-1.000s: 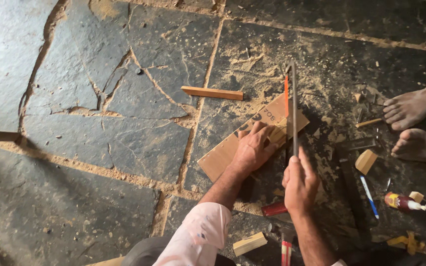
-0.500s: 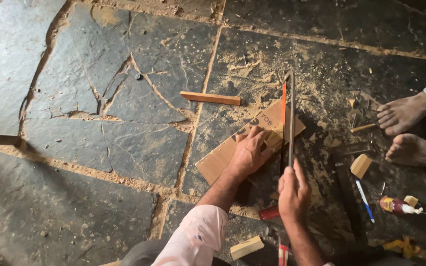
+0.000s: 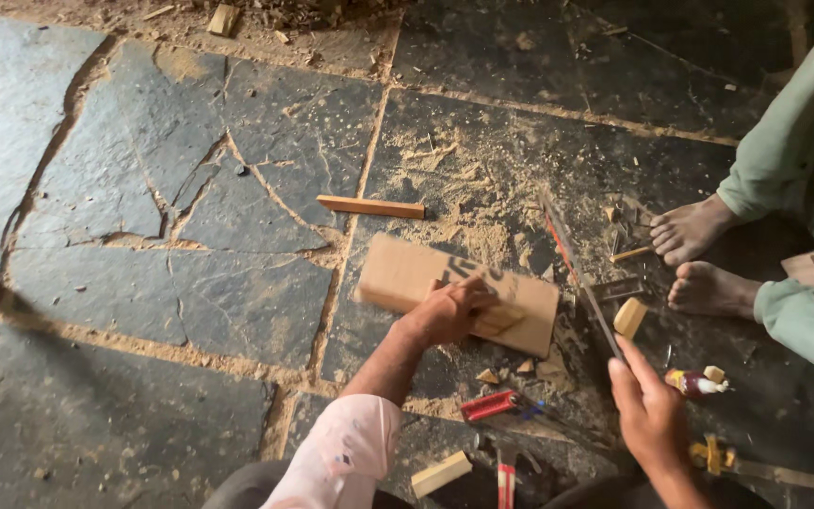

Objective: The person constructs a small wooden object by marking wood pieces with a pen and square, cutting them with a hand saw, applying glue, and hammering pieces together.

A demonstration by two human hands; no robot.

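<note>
Since the earlier frame, right hand (image 3: 650,415) has dropped toward the lower right of the frame, and the long thin metal saw blade with an orange edge (image 3: 578,280) now slants from centre right down to it. Fingers closed round the blade's lower end; exact grip hard to read, probably a loose wrap. Left hand (image 3: 452,309) lies at frame centre, fingers curled down and pressed together on a small pale wooden block (image 3: 499,316) atop the flat brown cardboard sheet (image 3: 405,273). Sheet rests on the sawdust-strewn dark stone floor (image 3: 190,283). An orange wooden stick (image 3: 370,206) lies just above the sheet. Another person's bare feet (image 3: 699,254) sit at right edge. Red-handled tool (image 3: 489,405) below centre.
</note>
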